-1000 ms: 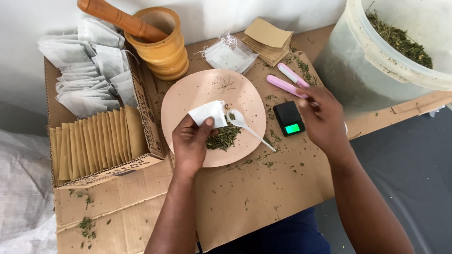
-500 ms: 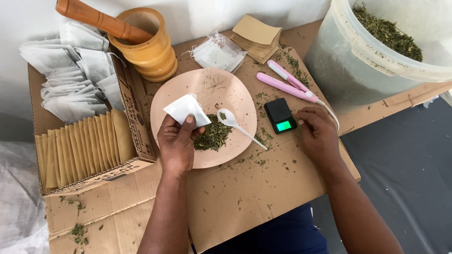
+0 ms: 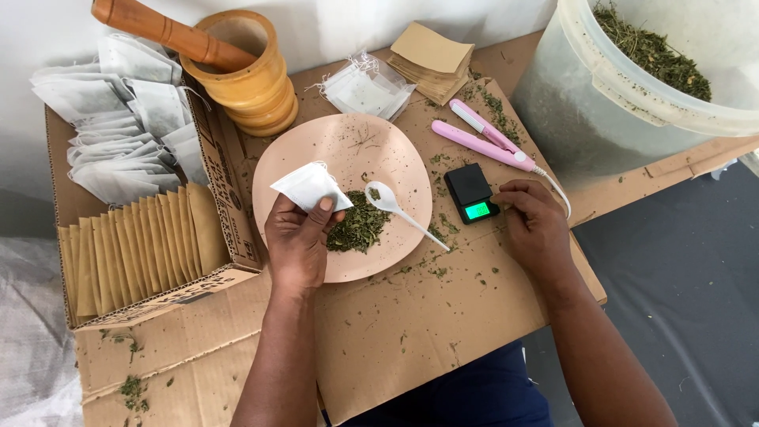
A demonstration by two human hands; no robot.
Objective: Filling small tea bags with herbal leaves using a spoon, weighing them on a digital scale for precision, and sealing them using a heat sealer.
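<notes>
My left hand [image 3: 299, 241] holds a small white tea bag [image 3: 307, 187] over the left side of a pink plate [image 3: 348, 146]. A heap of dried green herb [image 3: 360, 227] lies on the plate, with a white plastic spoon [image 3: 402, 212] resting at its right edge. My right hand [image 3: 536, 225] lies on the cardboard beside a small black pocket scale [image 3: 470, 194] with a lit green display, fingertips at the scale's right edge. Nothing is in that hand.
A cardboard box [image 3: 229, 205] on the left holds white tea bags [image 3: 118, 119] and brown paper envelopes [image 3: 134, 245]. Behind the plate stand a wooden mortar with pestle [image 3: 241, 71], loose tea bags [image 3: 364, 87], brown envelopes [image 3: 435, 51] and a pink sealer tool [image 3: 482, 142]. A big plastic bucket of herb [image 3: 632, 87] is at right.
My right hand has drawn back from the pink sealer and settled beside the scale. My left hand still holds the tea bag over the plate. The camera view shifted slightly.
</notes>
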